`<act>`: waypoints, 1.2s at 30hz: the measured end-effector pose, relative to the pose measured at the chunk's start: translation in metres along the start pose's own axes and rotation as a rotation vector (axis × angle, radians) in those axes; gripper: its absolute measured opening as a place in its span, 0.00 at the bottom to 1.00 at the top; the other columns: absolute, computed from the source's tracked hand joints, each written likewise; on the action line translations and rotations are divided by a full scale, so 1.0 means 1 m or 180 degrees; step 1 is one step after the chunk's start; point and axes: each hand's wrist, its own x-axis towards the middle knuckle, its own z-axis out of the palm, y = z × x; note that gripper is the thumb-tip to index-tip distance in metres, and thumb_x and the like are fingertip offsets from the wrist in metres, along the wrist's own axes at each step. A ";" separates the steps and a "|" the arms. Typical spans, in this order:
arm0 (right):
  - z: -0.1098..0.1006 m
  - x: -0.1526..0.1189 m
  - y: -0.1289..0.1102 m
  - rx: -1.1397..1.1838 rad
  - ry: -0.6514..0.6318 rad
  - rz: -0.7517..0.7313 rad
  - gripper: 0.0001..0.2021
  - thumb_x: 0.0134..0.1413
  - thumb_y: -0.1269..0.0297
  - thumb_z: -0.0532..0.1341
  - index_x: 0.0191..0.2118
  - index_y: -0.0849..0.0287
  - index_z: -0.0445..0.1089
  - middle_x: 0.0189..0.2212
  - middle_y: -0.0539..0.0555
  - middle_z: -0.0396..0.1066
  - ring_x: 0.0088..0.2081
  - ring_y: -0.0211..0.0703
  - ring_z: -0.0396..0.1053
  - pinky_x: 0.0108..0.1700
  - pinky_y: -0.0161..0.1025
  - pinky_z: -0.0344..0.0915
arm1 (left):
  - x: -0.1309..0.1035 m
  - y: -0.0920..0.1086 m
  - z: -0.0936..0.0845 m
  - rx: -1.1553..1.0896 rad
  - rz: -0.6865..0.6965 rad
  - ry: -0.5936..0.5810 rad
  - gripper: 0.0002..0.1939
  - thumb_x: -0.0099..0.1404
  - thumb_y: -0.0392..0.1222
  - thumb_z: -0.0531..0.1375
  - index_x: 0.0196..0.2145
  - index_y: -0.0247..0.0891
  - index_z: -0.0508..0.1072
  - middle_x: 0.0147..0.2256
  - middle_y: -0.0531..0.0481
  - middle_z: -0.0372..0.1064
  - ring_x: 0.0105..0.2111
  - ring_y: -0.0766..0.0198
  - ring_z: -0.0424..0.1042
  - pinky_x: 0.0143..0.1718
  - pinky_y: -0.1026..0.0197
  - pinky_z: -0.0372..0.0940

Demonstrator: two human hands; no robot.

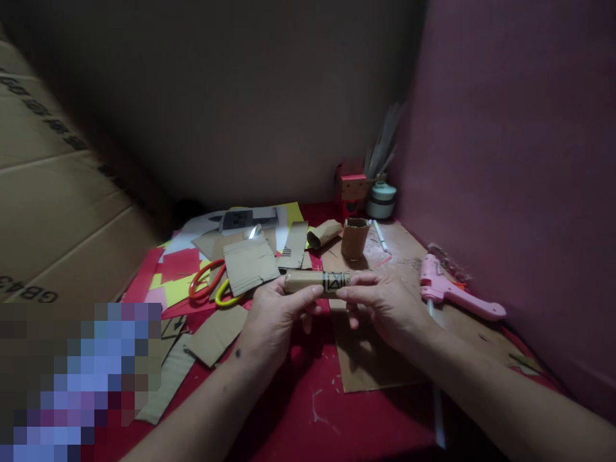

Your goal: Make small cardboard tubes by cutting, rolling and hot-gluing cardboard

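Note:
Between my two hands, above the red table, is a rolled piece of brown cardboard (304,281) with black printed marks near its right end. My left hand (276,311) grips its left part, thumb along the near side. The fingers of my right hand (380,301) pinch the right end beside the print. Behind it, a short cardboard tube (355,240) stands upright and another cardboard roll (325,235) lies on its side. A flat cardboard sheet (370,359) lies beneath my right hand.
Scissors with orange and yellow handles (206,282) lie left under a cardboard piece (250,264). A pink glue gun (457,295) rests at right. A large cardboard box (58,179) rises at left; a light-blue pot (382,201) and red box figure (353,192) stand behind.

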 end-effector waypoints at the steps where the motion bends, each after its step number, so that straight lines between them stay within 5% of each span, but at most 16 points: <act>1: 0.000 0.000 0.000 0.0010 -0.0024 0.0023 0.08 0.38 0.69 0.66 0.18 0.63 0.67 0.17 0.50 0.65 0.16 0.33 0.61 0.16 0.32 0.59 | 0.000 0.000 0.000 -0.0010 -0.0009 0.0010 0.07 0.51 0.36 0.65 0.27 0.31 0.72 0.16 0.55 0.65 0.13 0.74 0.60 0.12 0.71 0.55; 7: -0.002 0.000 -0.003 0.0321 -0.0359 0.0172 0.04 0.41 0.68 0.64 0.23 0.63 0.71 0.17 0.49 0.62 0.17 0.33 0.59 0.16 0.32 0.59 | -0.002 0.002 -0.001 0.0037 0.0048 0.0049 0.06 0.51 0.35 0.65 0.24 0.31 0.71 0.14 0.55 0.64 0.11 0.74 0.58 0.12 0.70 0.53; 15: 0.002 0.000 -0.002 -0.0395 -0.0085 0.0155 0.10 0.42 0.63 0.66 0.31 0.64 0.75 0.14 0.47 0.61 0.13 0.28 0.51 0.13 0.30 0.47 | -0.004 -0.001 0.004 0.0293 0.0272 0.0000 0.06 0.52 0.35 0.64 0.23 0.33 0.68 0.14 0.57 0.63 0.13 0.74 0.59 0.15 0.70 0.54; 23: 0.005 0.001 -0.002 -0.0212 0.0094 0.0001 0.05 0.38 0.68 0.67 0.27 0.62 0.74 0.15 0.45 0.60 0.14 0.26 0.47 0.15 0.31 0.40 | -0.007 0.002 0.005 0.0139 0.0097 -0.0140 0.06 0.52 0.35 0.63 0.30 0.31 0.73 0.18 0.53 0.67 0.16 0.72 0.62 0.17 0.68 0.60; 36: -0.005 0.007 -0.001 -0.0395 0.0350 -0.0253 0.10 0.38 0.64 0.66 0.28 0.65 0.73 0.12 0.44 0.56 0.13 0.28 0.47 0.15 0.33 0.39 | 0.000 0.010 -0.010 0.0078 0.0140 -0.0127 0.09 0.52 0.36 0.64 0.31 0.33 0.70 0.17 0.53 0.68 0.13 0.72 0.63 0.12 0.70 0.59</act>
